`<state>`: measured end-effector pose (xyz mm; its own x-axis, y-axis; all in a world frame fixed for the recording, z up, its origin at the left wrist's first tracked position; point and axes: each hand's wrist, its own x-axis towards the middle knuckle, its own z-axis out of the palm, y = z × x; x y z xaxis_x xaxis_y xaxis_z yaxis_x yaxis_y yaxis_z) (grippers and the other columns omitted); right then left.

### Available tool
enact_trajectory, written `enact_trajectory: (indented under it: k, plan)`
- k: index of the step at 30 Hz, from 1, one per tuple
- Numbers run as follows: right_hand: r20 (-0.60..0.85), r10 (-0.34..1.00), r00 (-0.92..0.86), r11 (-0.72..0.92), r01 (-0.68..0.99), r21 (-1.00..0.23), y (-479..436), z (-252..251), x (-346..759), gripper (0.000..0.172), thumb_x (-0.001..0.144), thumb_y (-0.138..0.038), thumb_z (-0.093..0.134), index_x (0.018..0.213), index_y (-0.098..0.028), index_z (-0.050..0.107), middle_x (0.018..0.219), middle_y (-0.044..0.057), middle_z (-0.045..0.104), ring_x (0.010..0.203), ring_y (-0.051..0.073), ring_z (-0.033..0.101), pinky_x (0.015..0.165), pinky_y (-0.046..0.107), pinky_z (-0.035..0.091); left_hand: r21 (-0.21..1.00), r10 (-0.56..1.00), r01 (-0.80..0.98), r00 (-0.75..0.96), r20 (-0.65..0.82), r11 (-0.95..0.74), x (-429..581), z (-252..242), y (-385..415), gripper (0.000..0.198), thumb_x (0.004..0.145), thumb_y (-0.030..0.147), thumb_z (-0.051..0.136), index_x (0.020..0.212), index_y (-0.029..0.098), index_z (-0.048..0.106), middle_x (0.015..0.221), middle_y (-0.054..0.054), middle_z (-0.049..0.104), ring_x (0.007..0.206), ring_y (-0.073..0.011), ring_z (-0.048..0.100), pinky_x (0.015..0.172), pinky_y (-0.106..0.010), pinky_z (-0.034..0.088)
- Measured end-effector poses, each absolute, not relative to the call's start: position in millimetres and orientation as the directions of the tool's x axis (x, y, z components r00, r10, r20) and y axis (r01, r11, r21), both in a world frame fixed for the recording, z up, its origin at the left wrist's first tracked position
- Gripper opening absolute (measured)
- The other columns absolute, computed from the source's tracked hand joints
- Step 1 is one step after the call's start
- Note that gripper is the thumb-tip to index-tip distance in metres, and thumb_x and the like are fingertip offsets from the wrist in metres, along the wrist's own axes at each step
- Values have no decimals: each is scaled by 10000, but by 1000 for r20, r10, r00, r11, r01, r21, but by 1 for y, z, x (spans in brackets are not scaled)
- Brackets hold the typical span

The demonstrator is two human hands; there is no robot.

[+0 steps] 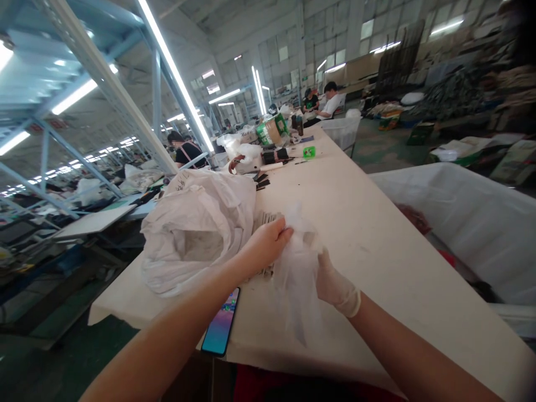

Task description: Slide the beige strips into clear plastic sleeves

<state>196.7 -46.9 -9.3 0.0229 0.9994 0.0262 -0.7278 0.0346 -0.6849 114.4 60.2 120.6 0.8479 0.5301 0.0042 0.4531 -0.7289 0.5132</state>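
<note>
Between my hands hangs a thin, translucent white plastic bag (298, 273), crumpled at the top and loose below. My left hand (268, 241), bare, is closed with thumb and fingers pinching its upper left edge. On its right side, my right hand (333, 282) in a pale thin glove is closed on it; those fingertips are partly hidden. A small beige piece shows dimly through the plastic near the right fingers. Beneath and behind my left hand lies a pile of beige strips (271, 216). A large white sack (201, 215) sits open just left of that hand.
A lit phone (221, 326) lies at the near edge of the table (377, 268). Dark strips (262, 180), a green tray (309, 152) and bundled goods stand farther back. A white bin (473, 218) flanks the right side. People sit at the far end and left.
</note>
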Motion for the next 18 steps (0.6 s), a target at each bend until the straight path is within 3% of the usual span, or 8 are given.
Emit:
enact_trajectory:
  k: [3, 6, 10, 14, 18]
  plan:
    - [83, 990, -113, -45, -813, -580, -53, -13, 193, 614, 626, -708, 649, 994, -215, 646, 919, 61, 642, 924, 224, 590, 887, 352, 443, 430, 525, 466, 851, 22, -773, 118, 114, 57, 190, 858, 304, 387, 771, 180, 503, 697, -4, 544, 680, -150, 513, 627, -265, 355]
    - [83, 990, -109, -48, -844, -534, -56, -6, 186, 545, 653, -621, 695, 987, -193, 645, 918, 68, 642, 867, 218, 598, 872, 370, 454, 386, 502, 450, 864, 39, -805, 123, 110, 49, 217, 869, 260, 365, 933, 170, 552, 866, -68, 622, 832, -197, 570, 739, -294, 391]
    - [-85, 996, -40, -77, -861, -503, -58, 3, 172, 392, 651, -407, 769, 931, -162, 645, 804, 46, 634, 723, 179, 595, 760, 325, 492, 382, 489, 443, 872, 28, -811, 123, 103, 47, 252, 858, 221, 372, 1028, 175, 551, 1006, -93, 624, 928, -210, 567, 806, -302, 382]
    - [-258, 961, -101, -228, -819, -527, -58, 3, 166, 275, 629, -288, 766, 772, -94, 634, 620, 30, 570, 563, 133, 533, 643, 286, 496, 459, 535, 460, 844, 40, -760, 118, 92, 56, 187, 852, 293, 389, 799, 184, 531, 728, -22, 567, 707, -158, 516, 655, -272, 353]
    - [-257, 943, -211, -304, -861, -408, -55, -2, 165, 250, 645, -209, 754, 819, -95, 614, 809, 68, 607, 769, 167, 583, 814, 323, 470, 619, 619, 471, 785, 32, -629, 112, 78, 65, 267, 818, 342, 429, 604, 199, 356, 547, 61, 368, 543, -98, 356, 533, -245, 248]
